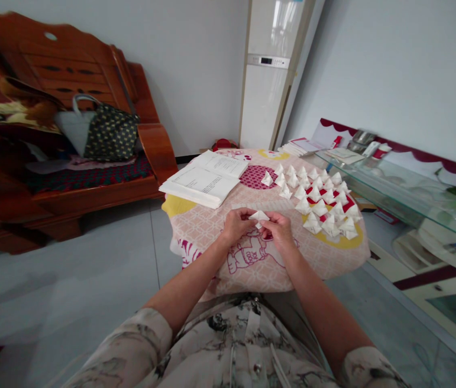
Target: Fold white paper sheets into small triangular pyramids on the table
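Observation:
Between my two hands is a small folded white paper piece (259,216), pinched above the cloth-covered table. My left hand (236,225) grips its left side with bent fingers. On the other side, my right hand (279,226) closes on its right edge. Several folded paper pieces (320,208), pointed like little pyramids, stand in rough rows to the right. An open book (207,180) with printed pages lies to the left, beyond my left hand. A pale strip (266,206), perhaps paper or a ruler, lies just past my fingers.
A patterned pink and yellow cloth (195,229) covers the table. To the right is a glass-topped stand (397,188) with papers and small items. A wooden sofa (147,145) carrying bags stands left. A tall white cabinet-like appliance (266,102) rises behind.

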`<move>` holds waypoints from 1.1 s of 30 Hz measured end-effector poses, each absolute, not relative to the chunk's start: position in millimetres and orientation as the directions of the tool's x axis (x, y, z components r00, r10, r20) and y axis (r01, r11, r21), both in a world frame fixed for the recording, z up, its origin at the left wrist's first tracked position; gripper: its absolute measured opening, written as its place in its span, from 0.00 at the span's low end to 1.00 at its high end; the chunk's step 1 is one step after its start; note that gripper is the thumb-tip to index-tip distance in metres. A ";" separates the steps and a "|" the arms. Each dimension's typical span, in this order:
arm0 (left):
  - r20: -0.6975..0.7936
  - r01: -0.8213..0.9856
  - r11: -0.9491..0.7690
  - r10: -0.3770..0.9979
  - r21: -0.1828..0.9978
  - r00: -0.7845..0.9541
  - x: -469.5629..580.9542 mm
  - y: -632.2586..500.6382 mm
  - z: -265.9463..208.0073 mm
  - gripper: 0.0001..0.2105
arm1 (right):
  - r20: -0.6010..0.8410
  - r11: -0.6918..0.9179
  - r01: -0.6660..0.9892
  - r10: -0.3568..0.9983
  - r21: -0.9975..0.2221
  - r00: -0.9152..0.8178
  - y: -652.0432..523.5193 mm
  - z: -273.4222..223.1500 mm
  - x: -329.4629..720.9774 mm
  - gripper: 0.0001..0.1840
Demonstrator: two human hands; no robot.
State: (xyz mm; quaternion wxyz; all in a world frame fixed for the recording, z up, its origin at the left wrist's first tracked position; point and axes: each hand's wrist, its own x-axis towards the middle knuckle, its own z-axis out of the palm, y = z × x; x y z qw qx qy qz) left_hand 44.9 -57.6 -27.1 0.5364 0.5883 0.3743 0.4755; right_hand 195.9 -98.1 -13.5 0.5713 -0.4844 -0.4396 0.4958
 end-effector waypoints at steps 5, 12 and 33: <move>0.091 0.059 -0.110 0.959 0.992 0.267 42.8 -56.9 -28.1 0.11 | 0.017 0.029 -0.088 0.991 -0.996 0.132 -95.5 -19.7 197.1 0.14; 0.283 0.562 -0.398 0.916 0.725 0.284 43.4 -57.0 -27.7 0.11 | 0.401 0.214 0.546 0.881 -0.810 0.251 -89.6 -33.0 209.4 0.10; 0.292 0.664 -0.424 0.906 0.615 0.307 49.3 -58.3 -21.6 0.07 | 0.498 0.370 0.706 0.867 -0.604 -0.028 -79.8 -28.9 198.7 0.10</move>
